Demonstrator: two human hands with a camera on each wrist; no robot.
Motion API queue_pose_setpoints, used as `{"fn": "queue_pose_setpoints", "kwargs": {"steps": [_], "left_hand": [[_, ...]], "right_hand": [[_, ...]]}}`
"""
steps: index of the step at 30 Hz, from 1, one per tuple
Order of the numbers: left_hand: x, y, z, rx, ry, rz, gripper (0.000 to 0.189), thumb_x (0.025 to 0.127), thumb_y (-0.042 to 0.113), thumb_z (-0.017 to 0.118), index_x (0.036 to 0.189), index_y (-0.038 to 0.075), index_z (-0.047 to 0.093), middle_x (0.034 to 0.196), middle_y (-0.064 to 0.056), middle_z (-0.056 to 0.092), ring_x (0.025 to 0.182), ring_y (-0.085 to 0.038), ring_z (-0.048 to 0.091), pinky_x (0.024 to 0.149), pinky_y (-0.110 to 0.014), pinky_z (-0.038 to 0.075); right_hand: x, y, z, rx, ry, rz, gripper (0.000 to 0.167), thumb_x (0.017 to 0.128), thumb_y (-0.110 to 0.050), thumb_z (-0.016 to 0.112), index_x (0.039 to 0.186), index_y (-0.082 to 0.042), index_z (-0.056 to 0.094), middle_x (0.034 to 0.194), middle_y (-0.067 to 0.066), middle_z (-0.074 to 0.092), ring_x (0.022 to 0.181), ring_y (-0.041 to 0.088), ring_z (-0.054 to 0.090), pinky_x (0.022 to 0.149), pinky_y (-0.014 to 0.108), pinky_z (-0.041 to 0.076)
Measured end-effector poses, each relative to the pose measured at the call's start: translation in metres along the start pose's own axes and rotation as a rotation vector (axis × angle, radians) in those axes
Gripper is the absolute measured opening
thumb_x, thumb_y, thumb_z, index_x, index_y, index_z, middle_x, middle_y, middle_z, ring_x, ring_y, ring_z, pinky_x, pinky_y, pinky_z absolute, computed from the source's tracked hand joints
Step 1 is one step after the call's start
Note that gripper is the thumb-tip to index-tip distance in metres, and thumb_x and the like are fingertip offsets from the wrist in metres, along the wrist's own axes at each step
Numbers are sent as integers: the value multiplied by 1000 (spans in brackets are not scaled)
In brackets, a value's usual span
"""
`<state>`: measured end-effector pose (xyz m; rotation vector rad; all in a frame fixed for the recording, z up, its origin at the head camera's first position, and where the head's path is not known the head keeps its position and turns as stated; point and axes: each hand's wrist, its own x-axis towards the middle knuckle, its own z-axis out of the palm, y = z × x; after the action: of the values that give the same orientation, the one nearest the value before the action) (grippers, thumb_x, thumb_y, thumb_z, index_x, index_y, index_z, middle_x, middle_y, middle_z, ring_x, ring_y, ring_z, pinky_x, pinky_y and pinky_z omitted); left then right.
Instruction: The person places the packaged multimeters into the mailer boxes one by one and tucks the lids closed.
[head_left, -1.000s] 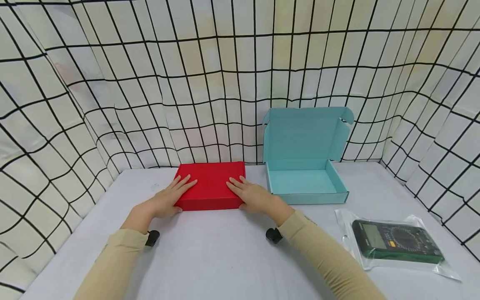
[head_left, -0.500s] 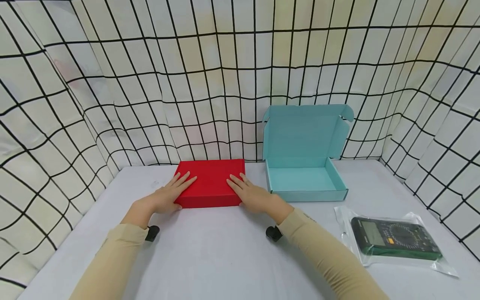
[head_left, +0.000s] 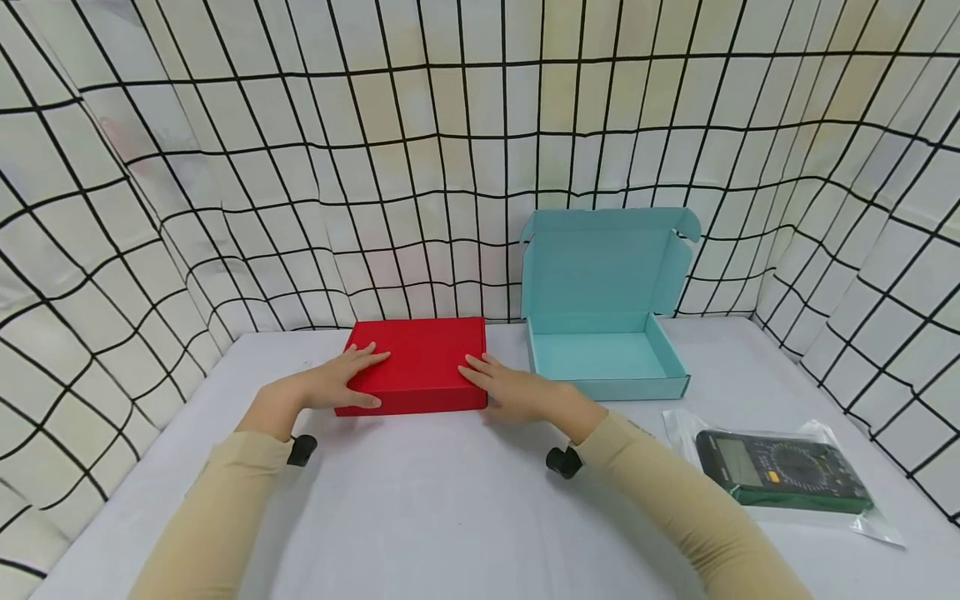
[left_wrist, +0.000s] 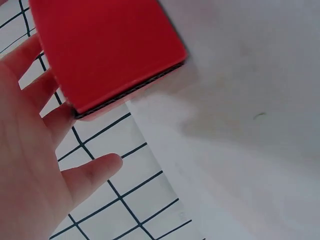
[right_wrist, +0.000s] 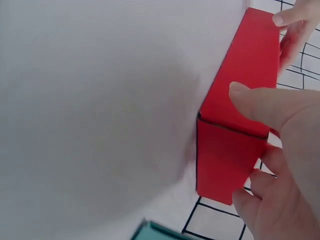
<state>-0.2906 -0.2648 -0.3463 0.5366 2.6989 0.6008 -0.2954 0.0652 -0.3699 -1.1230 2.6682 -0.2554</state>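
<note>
A closed red cardboard box (head_left: pixel 420 358) lies flat at the back of the white table. My left hand (head_left: pixel 330 385) rests on its left end, fingers spread over the lid and the thumb out toward the front corner. In the left wrist view that thumb stands apart from the red box (left_wrist: pixel 110 50). At the right end, the fingers of my right hand (head_left: pixel 525 392) reach onto the lid's edge. The right wrist view has the right hand's thumb (right_wrist: pixel 260 102) extended over the front face, with loosely bent fingers by the side wall.
An open light blue cardboard box (head_left: pixel 607 354) stands right of the red one, its lid raised. Farther right and nearer lies a black and green multimeter (head_left: pixel 783 471) in a clear plastic bag. White cloth walls with black grid lines (head_left: pixel 450 167) enclose the table.
My right hand has shifted slightly right, its fingers drawn back toward the lid's edge. The left thumb has moved up across the front left corner, and the red box sits slightly farther left.
</note>
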Motion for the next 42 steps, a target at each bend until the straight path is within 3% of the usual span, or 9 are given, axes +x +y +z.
{"fn": "queue_pose_setpoints", "kwargs": {"steps": [8,13,17,26,31,36,42], "left_hand": [[6,9,-10,44,7,-27,78,94,35,71,157,3,37,164,-28,23,145,-52,23,109,-67,36],[14,19,-8,110,73,-43,66,96,34,68,151,4,48,154,-27,40,138,-49,38,106,-65,41],[22,31,-4,111,143,-44,61,98,32,65,151,5,50,149,-23,48,134,-46,44,106,-65,41],[40,70,8,-26,354,14,57,101,28,63,153,9,48,152,-18,49,140,-41,42,108,-60,42],[52,94,18,-115,462,65,55,102,26,62,153,9,49,153,-16,48,141,-38,42,108,-56,44],[60,113,28,-217,525,117,58,102,24,63,155,10,45,156,-17,44,144,-37,38,109,-55,43],[71,132,45,-318,540,166,64,102,23,62,159,11,38,159,-16,38,147,-36,34,111,-55,41]], "right_hand": [[-28,7,-14,72,5,-28,66,103,-22,64,162,-18,34,168,4,25,155,32,19,107,43,47],[-56,16,-24,88,74,-72,60,103,-21,64,159,-18,41,163,5,37,152,31,28,111,46,43],[-82,27,-31,59,163,-117,56,104,-20,63,156,-16,45,157,4,46,147,28,39,113,45,41],[-132,54,-42,79,329,-170,48,102,-20,67,147,-12,57,148,3,57,138,23,51,108,43,46],[-153,68,-44,68,371,-160,45,99,-16,70,143,-11,61,146,3,59,135,24,54,106,44,48],[-174,77,-44,10,400,-85,45,100,-22,69,144,-16,61,144,1,60,133,25,56,103,49,49],[-203,88,-45,5,432,-30,47,98,-22,71,144,-13,61,141,3,63,127,28,60,98,51,52]]}}
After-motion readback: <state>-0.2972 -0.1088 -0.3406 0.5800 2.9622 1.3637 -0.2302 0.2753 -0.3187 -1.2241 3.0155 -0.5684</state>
